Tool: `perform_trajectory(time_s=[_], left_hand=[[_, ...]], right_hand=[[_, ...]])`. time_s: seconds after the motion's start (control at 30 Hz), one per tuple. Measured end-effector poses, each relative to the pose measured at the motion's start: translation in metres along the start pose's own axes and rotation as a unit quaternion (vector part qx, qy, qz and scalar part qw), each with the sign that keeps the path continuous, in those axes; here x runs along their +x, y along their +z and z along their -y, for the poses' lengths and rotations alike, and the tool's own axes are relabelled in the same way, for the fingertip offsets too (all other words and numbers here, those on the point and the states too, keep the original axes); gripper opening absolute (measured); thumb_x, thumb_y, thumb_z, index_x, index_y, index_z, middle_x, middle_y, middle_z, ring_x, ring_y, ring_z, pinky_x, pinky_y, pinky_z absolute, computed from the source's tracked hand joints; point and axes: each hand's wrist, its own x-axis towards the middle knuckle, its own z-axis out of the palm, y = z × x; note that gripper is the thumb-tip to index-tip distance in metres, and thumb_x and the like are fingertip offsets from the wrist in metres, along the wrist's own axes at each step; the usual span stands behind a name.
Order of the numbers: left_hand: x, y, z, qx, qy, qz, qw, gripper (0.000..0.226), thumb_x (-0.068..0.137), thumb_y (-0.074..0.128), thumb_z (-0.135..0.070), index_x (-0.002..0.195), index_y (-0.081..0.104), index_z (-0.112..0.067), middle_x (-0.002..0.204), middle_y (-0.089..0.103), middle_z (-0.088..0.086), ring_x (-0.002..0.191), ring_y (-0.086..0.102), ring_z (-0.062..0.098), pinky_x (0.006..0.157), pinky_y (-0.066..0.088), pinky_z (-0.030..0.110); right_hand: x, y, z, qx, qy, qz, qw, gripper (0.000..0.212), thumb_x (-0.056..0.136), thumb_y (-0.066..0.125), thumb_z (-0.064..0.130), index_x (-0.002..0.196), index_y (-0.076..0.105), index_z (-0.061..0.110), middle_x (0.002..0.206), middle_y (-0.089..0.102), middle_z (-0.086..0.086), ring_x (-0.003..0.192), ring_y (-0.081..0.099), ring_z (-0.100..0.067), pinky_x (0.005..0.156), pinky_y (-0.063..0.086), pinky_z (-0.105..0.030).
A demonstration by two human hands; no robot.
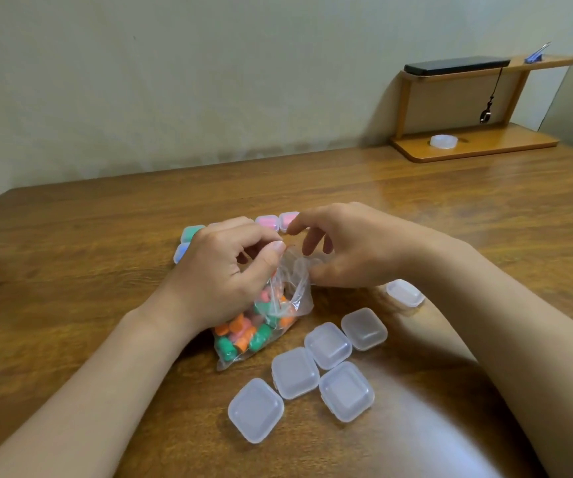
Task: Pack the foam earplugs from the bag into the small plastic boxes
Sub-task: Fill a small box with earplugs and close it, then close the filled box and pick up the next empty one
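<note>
Two hands spread the bag's (261, 339) mouth on the table (71, 270): left hand (223, 270) pinches one lip, right hand (350, 250) meets the other, grip unclear. Earplugs (240, 334) stay inside; empty boxes (293, 372) wait just beside, filled boxes (267, 222) behind.

soft, even room light, a little dim and warm, with no hard beam anywhere. the wooden table (416, 201) carries a pale sheen across its far half and a broad glossy patch at the bottom right, so the light seems to fall from above and ahead. shadows are faint and fuzzy-edged: a dark smudge under the left hand (223, 270) and the right hand (354, 246), thin ones beside the clear boxes (293, 372). the bag (292, 288) throws small white glints off its creases. it all looks slightly soft; the table's left side is streaked with blur. the wide lens bows the table's far edge and tilts the shelf (506, 141).
</note>
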Motion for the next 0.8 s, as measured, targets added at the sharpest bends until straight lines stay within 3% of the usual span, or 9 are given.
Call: perform_trajectory(time_s=[0.2, 0.47, 0.6, 0.7, 0.8], left_hand=[[0.000, -0.001, -0.001, 0.007, -0.010, 0.005, 1.000, 0.023, 0.093, 0.058, -0.029, 0.094, 0.077, -0.016, 0.083, 0.068, -0.008, 0.081, 0.062, 0.007, 0.070, 0.049, 0.028], [-0.002, -0.003, -0.004, 0.002, -0.024, 0.012, 1.000, 0.025, 0.093, 0.058, -0.030, 0.098, 0.077, -0.014, 0.086, 0.071, -0.006, 0.084, 0.063, 0.009, 0.071, 0.049, 0.027], [-0.002, -0.003, -0.005, -0.016, -0.034, -0.006, 0.999, 0.027, 0.095, 0.057, -0.031, 0.102, 0.076, -0.014, 0.090, 0.072, -0.005, 0.089, 0.066, 0.010, 0.075, 0.051, 0.030], [-0.001, -0.005, -0.010, -0.042, -0.042, -0.017, 0.998, 0.037, 0.096, 0.054, -0.039, 0.115, 0.073, -0.014, 0.104, 0.073, -0.008, 0.101, 0.066, 0.006, 0.083, 0.053, 0.022], [-0.002, -0.006, -0.016, -0.089, -0.053, -0.029, 0.994, 0.032, 0.096, 0.060, -0.035, 0.119, 0.070, -0.017, 0.107, 0.073, -0.009, 0.104, 0.067, 0.004, 0.085, 0.054, 0.020]], right_hand=[[-0.002, 0.000, 0.002, 0.016, -0.007, -0.006, 1.000, 0.060, 0.083, 0.074, 0.033, 0.139, 0.050, 0.032, 0.102, 0.065, 0.015, 0.090, 0.059, -0.006, 0.076, 0.052, -0.020], [-0.008, -0.011, 0.002, 0.053, -0.026, -0.098, 0.993, 0.055, 0.079, 0.076, 0.028, 0.130, 0.057, 0.031, 0.106, 0.062, 0.012, 0.090, 0.060, -0.006, 0.069, 0.052, -0.019], [-0.012, -0.012, 0.006, 0.112, -0.074, -0.150, 0.980, 0.051, 0.080, 0.075, 0.020, 0.128, 0.059, 0.027, 0.107, 0.061, 0.011, 0.081, 0.065, -0.007, 0.064, 0.054, -0.020], [-0.012, -0.008, 0.010, 0.135, -0.119, -0.151, 0.972, 0.050, 0.080, 0.076, 0.016, 0.127, 0.060, 0.022, 0.107, 0.062, 0.009, 0.084, 0.066, -0.009, 0.067, 0.054, -0.019], [-0.011, -0.004, 0.013, 0.142, -0.160, -0.162, 0.963, 0.049, 0.079, 0.077, 0.012, 0.125, 0.062, 0.018, 0.106, 0.064, 0.006, 0.087, 0.065, -0.011, 0.069, 0.052, -0.017]])
